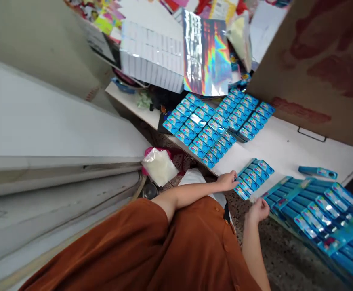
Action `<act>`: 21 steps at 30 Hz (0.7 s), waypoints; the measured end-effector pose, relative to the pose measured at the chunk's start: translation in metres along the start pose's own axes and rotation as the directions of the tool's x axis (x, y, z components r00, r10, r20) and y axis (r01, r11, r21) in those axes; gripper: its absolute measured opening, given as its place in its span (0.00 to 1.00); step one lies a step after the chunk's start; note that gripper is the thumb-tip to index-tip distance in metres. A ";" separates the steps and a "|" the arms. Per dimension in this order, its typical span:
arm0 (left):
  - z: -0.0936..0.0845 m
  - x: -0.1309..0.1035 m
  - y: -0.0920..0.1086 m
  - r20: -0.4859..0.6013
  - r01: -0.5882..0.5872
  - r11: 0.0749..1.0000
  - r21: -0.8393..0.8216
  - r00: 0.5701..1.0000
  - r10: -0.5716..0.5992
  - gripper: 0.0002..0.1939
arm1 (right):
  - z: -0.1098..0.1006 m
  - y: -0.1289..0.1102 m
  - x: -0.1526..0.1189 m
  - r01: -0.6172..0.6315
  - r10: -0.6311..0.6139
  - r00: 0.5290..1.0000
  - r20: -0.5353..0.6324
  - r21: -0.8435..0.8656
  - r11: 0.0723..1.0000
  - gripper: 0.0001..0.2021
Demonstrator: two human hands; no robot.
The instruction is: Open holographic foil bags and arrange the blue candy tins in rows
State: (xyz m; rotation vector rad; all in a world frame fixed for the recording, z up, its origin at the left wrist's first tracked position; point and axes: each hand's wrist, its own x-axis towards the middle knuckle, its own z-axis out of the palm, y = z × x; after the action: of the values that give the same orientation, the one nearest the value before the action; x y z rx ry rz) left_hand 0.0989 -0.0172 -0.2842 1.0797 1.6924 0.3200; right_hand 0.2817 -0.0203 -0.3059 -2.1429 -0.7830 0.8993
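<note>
Centrally, right of the middle of the frame, your small block of blue packs (pixel 253 178) lies at the near edge of the white surface (pixel 297 150), its rows close together with labels up. Your left hand (pixel 227 181) meets the block's left end, presumably to steady the rows; you cannot tell whether its grip pinches a pack. Your right hand (pixel 257 210), just below the block, has curled fingers – whether its grip contains anything cannot be told.

Toward the upper middle, the large grid of blue packs (pixel 197 127) is set in close rows, probably to save room. Blue bundles (pixel 324 214) crowd the lower right, near a lone blue pack (pixel 317 172). Note the limits on your reach: the cardboard box (pixel 312 76) walls off the upper right, while wrapped white boxes (pixel 152 56) and a shiny holographic packet (pixel 206 54) close the top.
</note>
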 end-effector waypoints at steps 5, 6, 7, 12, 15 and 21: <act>-0.035 -0.032 -0.049 0.024 -0.040 0.989 -0.142 0.999 0.044 0.08 | 0.000 -0.058 -0.014 0.500 -0.521 0.846 -0.112 -0.172 0.849 0.15; -0.043 -0.038 -0.062 0.023 -0.026 0.985 -0.168 0.999 0.030 0.07 | 0.006 -0.072 -0.021 0.613 -0.638 0.765 -0.087 -0.207 0.763 0.13; -0.050 -0.043 -0.075 0.019 -0.007 0.981 -0.194 1.000 0.011 0.06 | 0.014 -0.087 -0.029 0.709 -0.735 0.677 -0.044 -0.228 0.667 0.12; -0.075 -0.061 -0.145 -0.071 0.116 0.928 -0.354 0.986 -0.150 0.07 | 0.087 -0.159 -0.093 0.975 -0.918 0.221 0.330 -0.073 0.208 0.10; -0.082 -0.063 -0.186 -0.126 0.200 0.855 -0.478 0.948 -0.292 0.09 | 0.147 -0.197 -0.134 0.990 -0.882 -0.094 0.463 0.138 -0.033 0.13; -0.099 -0.048 -0.269 -0.191 0.318 0.675 -0.666 0.802 -0.566 0.09 | 0.255 -0.235 -0.190 0.913 -0.644 -0.409 0.646 0.283 -0.295 0.27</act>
State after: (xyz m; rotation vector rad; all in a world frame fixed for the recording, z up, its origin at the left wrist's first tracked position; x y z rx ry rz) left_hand -0.1196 -0.1762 -0.3925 0.0842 1.9371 0.7303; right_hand -0.0867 0.0697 -0.1933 -0.3986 -2.7570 0.3108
